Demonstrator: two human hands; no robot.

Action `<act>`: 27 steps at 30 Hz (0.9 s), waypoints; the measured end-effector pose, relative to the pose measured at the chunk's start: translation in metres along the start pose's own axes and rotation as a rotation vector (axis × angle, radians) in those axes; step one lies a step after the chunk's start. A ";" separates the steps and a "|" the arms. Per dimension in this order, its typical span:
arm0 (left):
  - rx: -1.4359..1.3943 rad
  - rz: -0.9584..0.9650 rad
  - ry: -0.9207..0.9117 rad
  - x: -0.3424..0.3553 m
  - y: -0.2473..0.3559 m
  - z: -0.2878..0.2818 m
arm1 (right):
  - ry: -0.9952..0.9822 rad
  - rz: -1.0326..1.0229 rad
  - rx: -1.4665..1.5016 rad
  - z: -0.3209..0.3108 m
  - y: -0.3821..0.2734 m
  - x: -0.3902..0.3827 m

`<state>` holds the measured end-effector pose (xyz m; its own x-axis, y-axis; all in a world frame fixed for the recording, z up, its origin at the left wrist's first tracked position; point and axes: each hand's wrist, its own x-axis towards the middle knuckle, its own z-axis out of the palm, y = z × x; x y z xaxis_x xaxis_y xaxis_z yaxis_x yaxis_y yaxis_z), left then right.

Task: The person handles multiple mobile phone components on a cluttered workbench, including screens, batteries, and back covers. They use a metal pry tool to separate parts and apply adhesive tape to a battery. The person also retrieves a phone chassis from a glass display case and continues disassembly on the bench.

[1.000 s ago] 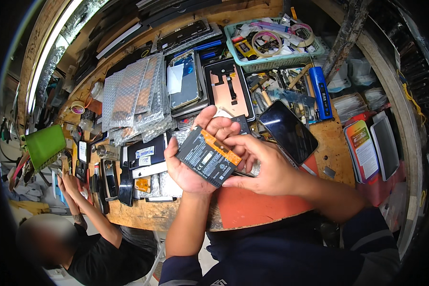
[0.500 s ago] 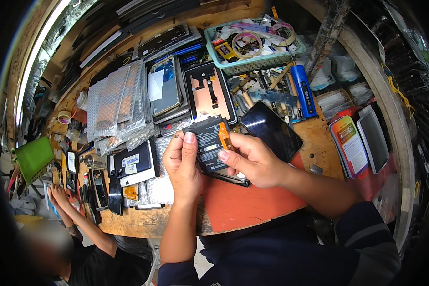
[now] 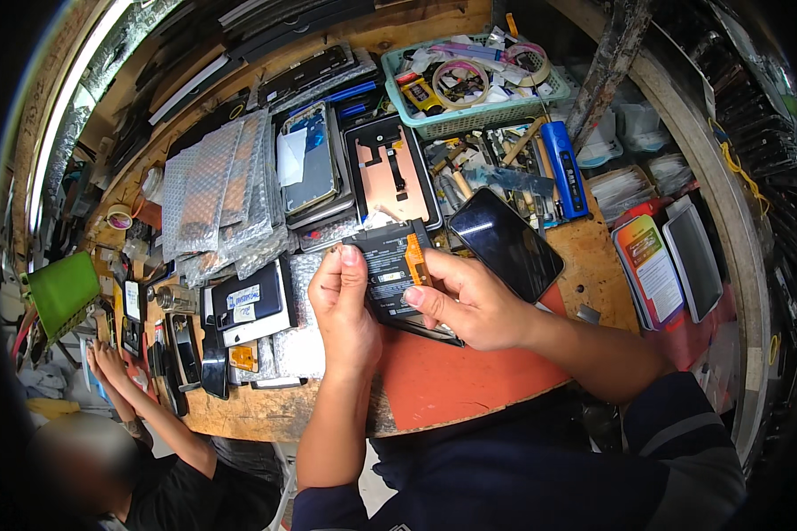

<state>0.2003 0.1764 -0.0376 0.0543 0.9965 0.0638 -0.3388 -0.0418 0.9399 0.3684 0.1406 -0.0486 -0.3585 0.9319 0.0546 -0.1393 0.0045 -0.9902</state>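
Between my two hands is a flat black battery (image 3: pixel 386 276) with small pale print and an orange flex strip (image 3: pixel 414 258) along its right side. My left hand (image 3: pixel 344 305) grips its left edge, thumb on the face. My right hand (image 3: pixel 476 305) pinches the right edge near the strip, with the thumb across the lower corner. Partly hidden under the battery, a dark-edged flat piece (image 3: pixel 438 334) lies on the red mat (image 3: pixel 469 376); I cannot tell what it is. A black phone (image 3: pixel 506 245) rests just beyond my right hand.
Behind my hands lies an open tablet shell (image 3: pixel 407 195) with a copper-coloured inside. Bubble-wrapped parts (image 3: pixel 208 181) are stacked to the left. A green basket (image 3: pixel 478 113), loose tools and a blue electric screwdriver (image 3: pixel 564 168) stand at the back right. A co-worker (image 3: pixel 173 438) sits at the left.
Both hands keep their hold on the battery. It has shifted slightly, and my left hand has moved a little to the right.
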 end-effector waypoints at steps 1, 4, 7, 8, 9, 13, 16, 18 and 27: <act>-0.027 -0.010 -0.001 0.000 0.001 -0.001 | -0.005 -0.003 0.008 0.000 -0.002 0.000; -0.088 -0.033 0.008 0.001 0.004 -0.004 | -0.036 0.007 0.058 -0.002 0.002 0.000; -0.129 -0.026 0.007 0.001 0.005 -0.005 | 0.003 -0.049 0.095 0.003 -0.004 0.001; -0.155 -0.015 -0.015 0.002 0.000 -0.012 | -0.001 -0.048 0.097 0.004 -0.005 0.002; -0.181 -0.004 -0.036 0.003 -0.003 -0.017 | -0.004 -0.046 0.099 0.004 -0.006 0.002; -0.167 -0.004 -0.033 0.002 -0.001 -0.013 | -0.008 -0.039 0.094 0.002 -0.003 0.001; -0.107 -0.014 0.019 0.000 0.007 -0.002 | 0.004 -0.058 0.079 0.002 -0.001 0.002; -0.107 -0.006 0.010 0.001 0.006 -0.003 | 0.003 -0.046 0.088 0.002 -0.005 0.002; -0.151 0.017 -0.099 0.002 0.003 -0.016 | -0.021 -0.019 0.120 -0.002 -0.010 0.003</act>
<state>0.1841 0.1797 -0.0400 0.1371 0.9834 0.1187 -0.4772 -0.0394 0.8779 0.3704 0.1442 -0.0391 -0.3734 0.9244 0.0773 -0.2557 -0.0225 -0.9665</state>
